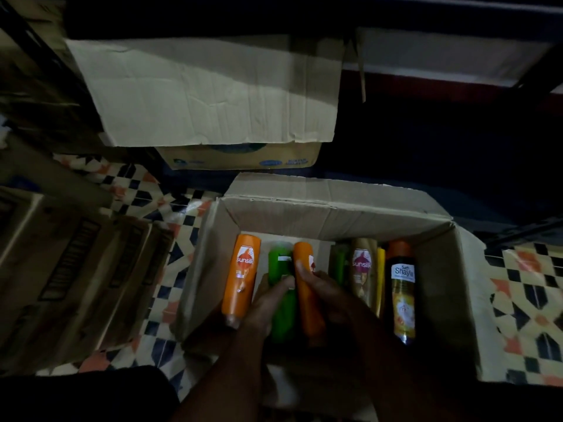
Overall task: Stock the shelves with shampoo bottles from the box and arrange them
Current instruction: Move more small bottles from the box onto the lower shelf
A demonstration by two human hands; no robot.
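Note:
An open cardboard box [335, 214] stands on the patterned floor with several shampoo bottles lying inside. At its left lies an orange Sunsilk bottle [242, 275]. My left hand [268, 300] grips a green bottle [281, 318] in the middle. My right hand [329, 293] holds a second orange bottle [307, 303] right beside it. Further right lie another green bottle [338, 263], a gold Sunsilk bottle [364, 272], a yellow bottle [380, 263] and a dark Shayla bottle [402, 287]. The shelf [457, 13] above is dark.
A large cardboard sheet [213, 92] leans over a printed carton [240, 156] behind the box. Another closed carton [67, 275] sits at the left. Tiled floor [533, 300] shows to the right of the box. A dark shelf frame [518, 229] runs at the right.

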